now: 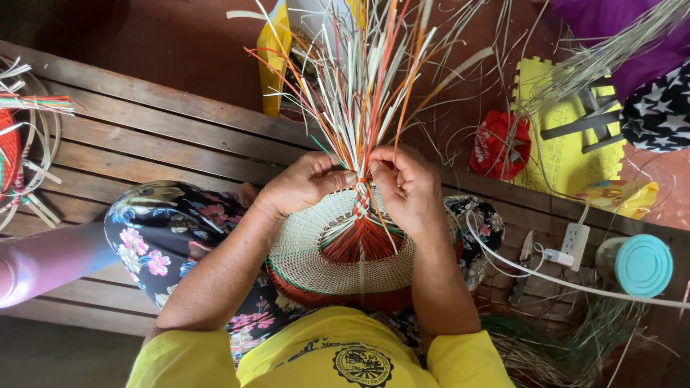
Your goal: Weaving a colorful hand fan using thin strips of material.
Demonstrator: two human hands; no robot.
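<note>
A round woven basket piece (316, 259), cream with red and green bands, rests on my lap over a flowered skirt. From its top rises a fan of loose strips (363, 79) in cream, orange, red and green. My left hand (305, 183) pinches the strips at their base from the left. My right hand (406, 187) grips the same bundle from the right, just above a braided red and cream section (361, 205). Both hands almost touch each other.
I sit on a wooden slatted bench (144, 129). A white power strip with cable (573, 246), a knife (523, 262) and a teal-lidded jar (642, 265) lie at right. A yellow foam mat (568, 154), a red cloth (499, 144) and another woven piece (11, 151) sit around.
</note>
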